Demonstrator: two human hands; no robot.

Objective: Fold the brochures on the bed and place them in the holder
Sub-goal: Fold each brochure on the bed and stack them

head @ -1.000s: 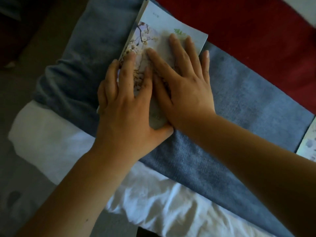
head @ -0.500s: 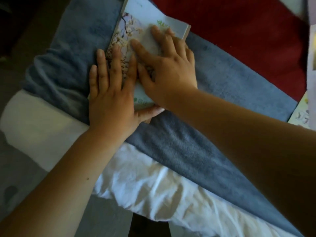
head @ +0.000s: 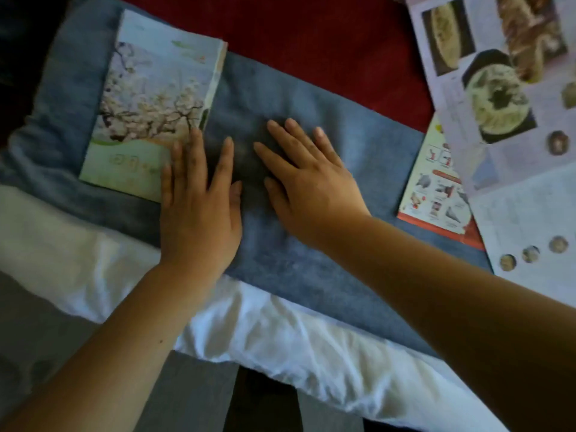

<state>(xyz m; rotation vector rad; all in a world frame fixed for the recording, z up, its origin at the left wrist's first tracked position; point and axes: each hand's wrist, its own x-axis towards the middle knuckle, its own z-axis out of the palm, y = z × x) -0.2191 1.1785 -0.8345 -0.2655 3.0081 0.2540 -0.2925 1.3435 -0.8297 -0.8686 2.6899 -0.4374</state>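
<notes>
A folded brochure (head: 149, 101) with a blossoming-tree picture lies flat on the blue blanket (head: 311, 113) at the upper left. My left hand (head: 199, 207) lies flat and open, its fingertips overlapping the brochure's lower right corner. My right hand (head: 308, 179) rests open on the blanket to the right of the brochure, not touching it. At the right lie a small red-bordered brochure (head: 436, 188) and a large unfolded food brochure (head: 505, 88). No holder is in view.
A red cover (head: 327, 35) lies beyond the blue blanket. White sheet (head: 280, 332) hangs over the bed's near edge, with grey floor (head: 193, 394) below. Another white printed sheet (head: 536, 244) with small round pictures lies at the lower right.
Both hands have slid off the folded blossom brochure toward the right and down; only the left fingertips remain on it. The view has shifted right, bringing the other brochures into sight.
</notes>
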